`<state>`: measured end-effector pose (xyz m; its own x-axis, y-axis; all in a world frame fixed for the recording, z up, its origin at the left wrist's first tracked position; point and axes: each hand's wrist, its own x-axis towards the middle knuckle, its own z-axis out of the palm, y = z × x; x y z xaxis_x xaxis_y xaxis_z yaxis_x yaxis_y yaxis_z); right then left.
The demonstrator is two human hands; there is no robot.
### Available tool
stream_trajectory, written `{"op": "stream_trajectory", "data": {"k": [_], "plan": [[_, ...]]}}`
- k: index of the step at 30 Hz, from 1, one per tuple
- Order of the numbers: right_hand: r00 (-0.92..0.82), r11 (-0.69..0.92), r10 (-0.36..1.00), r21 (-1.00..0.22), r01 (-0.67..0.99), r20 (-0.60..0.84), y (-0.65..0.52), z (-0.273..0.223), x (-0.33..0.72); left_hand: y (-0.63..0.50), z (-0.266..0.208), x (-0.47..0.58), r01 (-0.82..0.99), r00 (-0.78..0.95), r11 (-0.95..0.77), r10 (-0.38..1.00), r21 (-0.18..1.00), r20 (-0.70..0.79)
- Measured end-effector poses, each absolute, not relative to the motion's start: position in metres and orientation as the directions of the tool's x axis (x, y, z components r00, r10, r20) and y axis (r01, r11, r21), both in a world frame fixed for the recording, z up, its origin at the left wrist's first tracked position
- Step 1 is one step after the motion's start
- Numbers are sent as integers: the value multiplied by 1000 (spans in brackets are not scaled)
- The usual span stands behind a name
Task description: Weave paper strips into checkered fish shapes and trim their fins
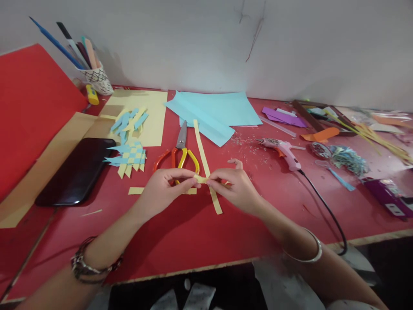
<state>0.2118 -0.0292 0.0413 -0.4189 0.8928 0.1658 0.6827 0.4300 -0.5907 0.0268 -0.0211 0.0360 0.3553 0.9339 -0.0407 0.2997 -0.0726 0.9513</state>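
Note:
My left hand (167, 184) and my right hand (235, 186) meet at the middle of the red table, both in a pinch. Between their fingertips they hold a short yellow paper strip (202, 180), partly covered by the fingers. Beneath the hands lies a long yellow paper strip (202, 150), slanting toward the table's front. Another yellow strip (136, 190) lies crosswise under my left hand. Just behind the left hand rest scissors (181, 137) with red and yellow handles, blades pointing away. Left of them is a woven blue and yellow paper piece (129, 156).
A black phone (77, 172) lies at left, near a cup of pens (98, 79). Blue paper sheets (219, 107) and yellow paper (155, 116) lie along the wall. At right are a pink glue gun (285, 153) with its cable, a tassel (346, 160) and a purple box (385, 196).

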Motion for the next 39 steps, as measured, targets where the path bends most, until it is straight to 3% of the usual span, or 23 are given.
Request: {"op": "stream_trajectory", "data": {"k": [8,15,22,28,39], "plan": [[-427,438,888,-604,666,172,-29,40,211,-24,38,32,240,328,9,941,971,-90],[-457,498,862,-532,685,218,-28,37,213,-24,35,32,239,313,0,947,971,-77],[-554,544,810,-595,591,192,-29,40,212,-25,35,32,199,356,11,931,980,-83],[-587,617,767,-552,562,259,-26,37,212,-25,38,32,206,353,2,933,978,-76],[-443,462,872,-651,602,209,-20,44,227,-17,43,24,226,128,78,986,971,-109]]}}
